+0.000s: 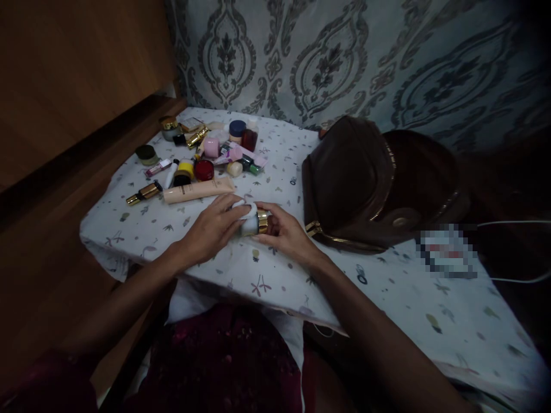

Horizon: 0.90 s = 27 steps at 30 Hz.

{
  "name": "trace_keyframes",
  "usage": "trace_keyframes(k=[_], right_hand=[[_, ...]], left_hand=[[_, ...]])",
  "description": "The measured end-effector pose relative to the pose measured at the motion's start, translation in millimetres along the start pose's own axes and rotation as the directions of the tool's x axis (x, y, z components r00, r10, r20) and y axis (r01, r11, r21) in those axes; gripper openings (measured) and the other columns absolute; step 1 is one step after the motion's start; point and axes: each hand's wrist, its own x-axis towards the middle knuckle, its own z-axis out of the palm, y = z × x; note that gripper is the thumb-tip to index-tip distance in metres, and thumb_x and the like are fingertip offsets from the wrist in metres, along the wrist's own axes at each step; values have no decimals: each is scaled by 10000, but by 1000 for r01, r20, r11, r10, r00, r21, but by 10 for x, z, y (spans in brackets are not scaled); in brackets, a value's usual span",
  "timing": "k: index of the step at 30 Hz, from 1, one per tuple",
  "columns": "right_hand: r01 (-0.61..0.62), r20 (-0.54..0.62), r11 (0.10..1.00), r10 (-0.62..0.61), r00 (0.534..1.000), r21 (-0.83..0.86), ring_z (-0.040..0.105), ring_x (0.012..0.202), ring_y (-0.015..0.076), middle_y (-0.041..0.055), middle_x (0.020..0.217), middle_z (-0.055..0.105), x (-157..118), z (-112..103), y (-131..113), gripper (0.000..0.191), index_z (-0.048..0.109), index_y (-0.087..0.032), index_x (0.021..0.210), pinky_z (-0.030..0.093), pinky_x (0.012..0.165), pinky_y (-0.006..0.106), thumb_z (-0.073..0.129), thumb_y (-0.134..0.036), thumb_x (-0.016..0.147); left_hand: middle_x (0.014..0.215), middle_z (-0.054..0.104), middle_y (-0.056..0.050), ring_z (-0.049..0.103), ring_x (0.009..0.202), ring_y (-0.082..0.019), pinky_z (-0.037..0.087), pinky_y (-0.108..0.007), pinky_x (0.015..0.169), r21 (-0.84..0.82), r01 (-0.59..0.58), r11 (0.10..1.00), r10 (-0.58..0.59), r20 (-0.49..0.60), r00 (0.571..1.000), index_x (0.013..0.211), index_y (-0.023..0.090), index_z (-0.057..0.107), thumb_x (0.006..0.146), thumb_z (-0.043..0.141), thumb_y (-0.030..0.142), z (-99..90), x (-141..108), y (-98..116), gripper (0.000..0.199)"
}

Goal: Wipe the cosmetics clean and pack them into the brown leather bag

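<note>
Between my two hands, just above the patterned tablecloth, lies a cosmetic jar (248, 227) of pale glass with a gold lid (262, 221), tipped on its side. My right hand (284, 230) is closed on the gold lid end, thumb and fingers around it. With my left hand (217, 226) I press a white wad (245, 211), perhaps a cotton pad or tissue, against the jar's pale body. The left fingertips are partly hidden behind the wad. Just beyond my left hand rests a peach squeeze tube (198, 190).
Several cosmetics stand at the back left, among them a red jar (204, 170), a pink-capped jar (211, 147) and a gold lipstick (144, 193). A brown leather bag (348, 183) fills the right side. Behind it is a patterned wall; a wooden cabinet (81, 74) stands left.
</note>
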Motion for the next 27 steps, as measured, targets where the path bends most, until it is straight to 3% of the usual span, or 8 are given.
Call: trace_keyframes(k=[6, 12, 17, 21, 27], right_hand=[[-43, -65, 999, 43, 997, 0, 513, 667, 127, 12, 909, 599, 18, 22, -46, 669, 562, -231, 1309, 457, 589, 262, 822, -421, 722], [-73, -63, 996, 76, 995, 52, 563, 706, 148, -6, 844, 588, 25, 33, -41, 667, 550, -227, 1273, 488, 629, 275, 821, -464, 711], [-109, -30, 989, 112, 993, 102, 576, 699, 150, -24, 797, 574, 26, 37, -35, 682, 532, -230, 1233, 482, 614, 268, 849, -460, 675], [-135, -26, 982, 139, 990, 136, 604, 751, 160, -11, 864, 596, 31, 39, -38, 677, 520, -240, 1186, 508, 650, 282, 865, -465, 648], [-153, -34, 975, 160, 987, 161, 622, 781, 173, 0, 917, 610, 35, 44, -37, 685, 514, -255, 1160, 539, 667, 303, 879, -467, 621]], left_hand=[[1246, 572, -119, 542, 1127, -242, 541, -397, 885, 189, -89, 978, 81, 49, 996, 1233, 199, 510, 975, 397, 105, -30, -83, 105, 297], [1256, 565, -125, 514, 1193, -248, 526, -413, 933, 184, -96, 978, 112, -76, 991, 1240, 204, 521, 967, 419, 84, 110, -251, 131, 315], [1202, 560, -120, 566, 1085, -211, 522, -341, 857, -21, 61, 998, -64, -169, 984, 1224, 189, 546, 966, 453, 115, 129, -273, 46, 284], [1029, 602, -77, 593, 963, -193, 505, -322, 832, -232, 235, 944, -262, -88, 961, 1047, 169, 612, 974, 478, 187, 90, -138, -9, 154], [888, 601, -52, 582, 913, -214, 495, -340, 811, -334, 339, 880, -372, -36, 928, 844, 177, 578, 952, 489, 228, 139, -19, -75, 149]])
